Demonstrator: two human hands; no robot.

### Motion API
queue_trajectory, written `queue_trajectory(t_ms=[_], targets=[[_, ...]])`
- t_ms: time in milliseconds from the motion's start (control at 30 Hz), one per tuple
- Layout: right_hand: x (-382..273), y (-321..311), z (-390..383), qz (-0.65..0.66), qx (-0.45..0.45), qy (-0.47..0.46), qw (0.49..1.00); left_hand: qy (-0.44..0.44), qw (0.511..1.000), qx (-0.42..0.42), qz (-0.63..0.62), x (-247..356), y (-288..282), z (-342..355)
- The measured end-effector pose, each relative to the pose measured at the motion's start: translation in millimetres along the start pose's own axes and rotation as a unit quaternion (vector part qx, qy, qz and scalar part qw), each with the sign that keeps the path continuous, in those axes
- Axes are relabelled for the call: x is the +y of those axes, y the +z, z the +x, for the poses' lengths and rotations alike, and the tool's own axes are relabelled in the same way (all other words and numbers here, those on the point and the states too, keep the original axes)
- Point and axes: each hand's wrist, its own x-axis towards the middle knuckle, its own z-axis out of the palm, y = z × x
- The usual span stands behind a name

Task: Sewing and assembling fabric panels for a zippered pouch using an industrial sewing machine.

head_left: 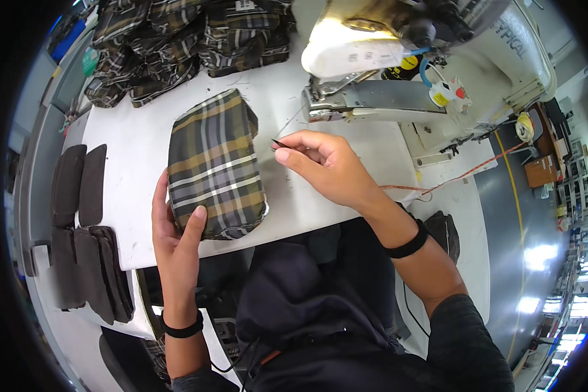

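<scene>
My left hand (178, 232) grips a boxy sewn plaid fabric piece (212, 166) in olive, grey, black and white. The thumb presses its lower front and the fingers are mostly hidden at its left side and behind. To the right of the piece, my right hand (330, 166) is closed on small dark thread snips (277, 144). Their two pointed tips show beyond thumb and forefinger, apart from the fabric; the rest is hidden in the hand. A thin thread (291, 123) runs between the sewing machine's arm and the area by my right fingertips.
A sewing machine (366, 98) with a lit head stands at the back right of the white table (137, 130). Several similar plaid pieces (196, 39) are piled at the back left. Dark flat panels (93, 186) lie at the left edge. An orange tape (464, 175) stretches to the right.
</scene>
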Motion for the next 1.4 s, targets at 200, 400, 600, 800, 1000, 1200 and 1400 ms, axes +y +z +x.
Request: queue_trajectory(t_ms=[200,400,600,800,1000,1200,1400], targets=[[0.0,14.3,8.7,-0.007,-0.047,0.020,0.999,0.018,1.000,0.002,0.000,3.8,0.0,1.2],[21.5,-18.5,-18.6,-0.187,0.077,-0.068,0.977,0.318,0.850,-0.072,0.413,22.0,-36.6,-0.6],[50.9,-83.2,-51.0,-0.445,0.201,-0.126,0.864,0.262,0.780,-0.165,0.544,37.0,-22.2,-16.1],[28.4,-69.6,-65.8,-0.484,0.172,-0.199,0.835,0.201,0.766,-0.218,0.570,16.6,-30.5,-10.6],[-18.9,-0.6,-51.8,-0.460,-0.041,-0.289,0.839,0.377,0.711,-0.213,0.554,16.1,-24.4,-8.3],[1.6,-14.5,-27.9,-0.490,-0.168,-0.217,0.827,0.187,0.790,-0.286,0.509,36.2,-25.4,-5.5],[-13.9,-30.2,-40.1,-0.459,-0.200,-0.207,0.841,0.107,0.788,-0.273,0.541,34.6,-14.2,26.2]])
